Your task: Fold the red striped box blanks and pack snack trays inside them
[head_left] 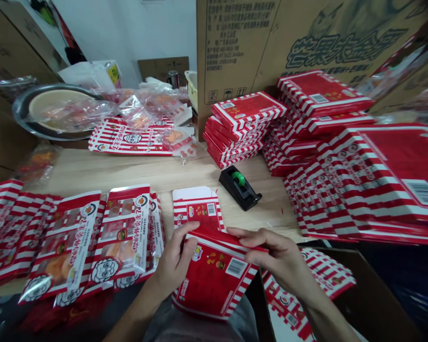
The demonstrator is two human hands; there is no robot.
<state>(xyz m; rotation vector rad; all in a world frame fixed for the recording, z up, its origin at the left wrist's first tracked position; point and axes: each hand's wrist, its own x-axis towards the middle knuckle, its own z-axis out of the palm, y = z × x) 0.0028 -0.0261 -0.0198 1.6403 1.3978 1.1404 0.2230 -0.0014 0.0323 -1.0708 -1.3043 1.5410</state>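
Currently, red striped carton (pixel 214 282) sits betw. L hand (pixel 176 261) and R hand (pixel 276 251), both clamped on its far edge.

The flat carton (pixel 214 280) I held was red with red-and-white striped edges; the tape dispenser (pixel 238 190) nearby was black, its roll (pixel 238 178) green.

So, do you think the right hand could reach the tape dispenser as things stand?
Probably yes: the right hand holds the red carton, but only tabletop lies between it and the tape dispenser once it lets go.
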